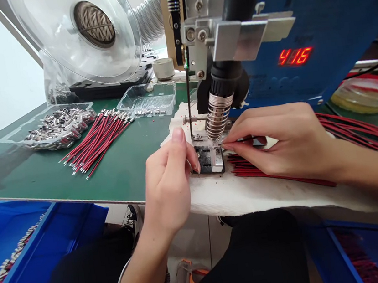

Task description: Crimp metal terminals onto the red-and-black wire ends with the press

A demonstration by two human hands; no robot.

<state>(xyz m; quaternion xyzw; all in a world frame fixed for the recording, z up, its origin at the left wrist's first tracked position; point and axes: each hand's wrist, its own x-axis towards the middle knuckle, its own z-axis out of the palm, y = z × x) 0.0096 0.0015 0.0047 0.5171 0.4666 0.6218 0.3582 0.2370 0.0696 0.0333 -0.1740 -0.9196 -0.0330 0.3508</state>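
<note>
My right hand [278, 142] pinches a thin wire at the jig's right side, close under the soldering iron's spring-wrapped holder [219, 115]. The wire is mostly hidden by the fingers. My left hand [170, 176] is at the left edge of the small black metal jig [206, 163], thumb raised and fingers curled inward; whatever they hold, if anything, is hidden. Under my right hand lies a bundle of red and black wires [247, 166] on a whitish cloth [223, 197].
Left on the green table [118, 182] are wires with metal ends [97, 141], a tray of metal parts [61, 125] and a clear box [149, 100]. A blue machine [325, 14] reads 416. Overhead hangs a clear fume hood [55, 34]. Blue bins [59, 240] stand below.
</note>
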